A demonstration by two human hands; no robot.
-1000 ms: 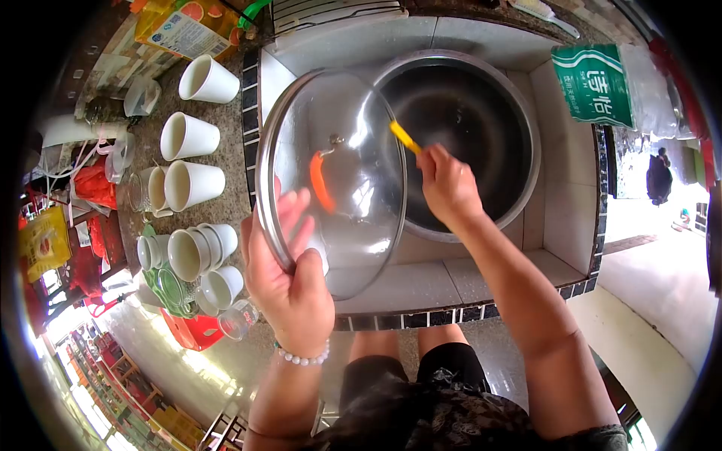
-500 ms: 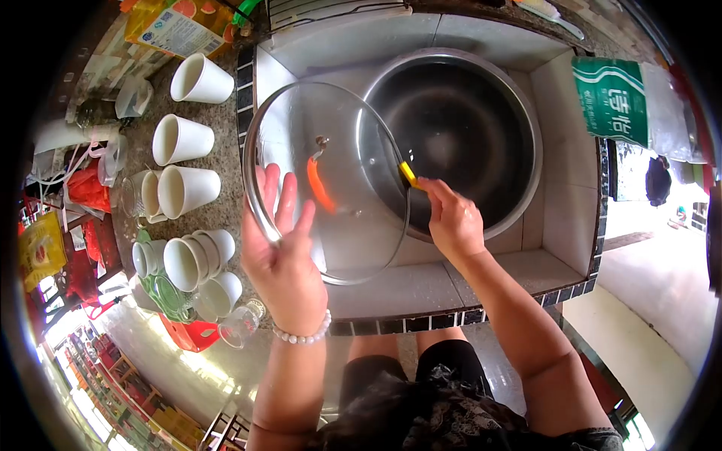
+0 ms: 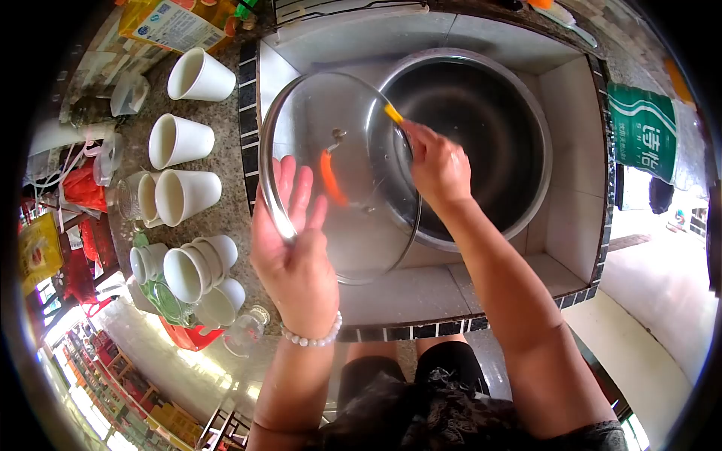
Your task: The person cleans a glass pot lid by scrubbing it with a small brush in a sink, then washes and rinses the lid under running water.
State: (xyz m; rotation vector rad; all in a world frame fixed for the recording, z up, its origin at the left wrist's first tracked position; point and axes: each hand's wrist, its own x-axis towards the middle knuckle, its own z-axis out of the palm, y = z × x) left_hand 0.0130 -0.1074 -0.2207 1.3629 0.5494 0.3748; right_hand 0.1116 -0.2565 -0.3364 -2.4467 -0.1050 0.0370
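L hand at ctr-left, palm up under the near-left edge of the big glass lid, rim lying across the palm, fingers loosely spread, thumb by the rim: it's got the lid's weight. R hand, a bit right of ctr, is closed tight, w/ a yellow-tipped tool poking out toward the lid's upper-right rim; can't tell if the tip touches, & the rest is hidden in the fist. Lid fills the ctr-left of frame, orange handle showing near its middle. Lid's R side overlaps the metal basin in view, upper ctr-right, dark inside. Both sit w/in the outline of the tiled sink, lid raised over its L part, basin inside it on the R. Bead bracelet on the L wrist, just below ctr. Out left: white cups in a column down the stone counter, on their sides or tipped, some nested lower down, w/ a clear cup at the bottom end. Upper left corner, a yellow-orange pkg; top edge, a wire rack; upper right, a white brush, & below it a green-and-clear plastic bag. Bottom ctr, the person's dark shorts.
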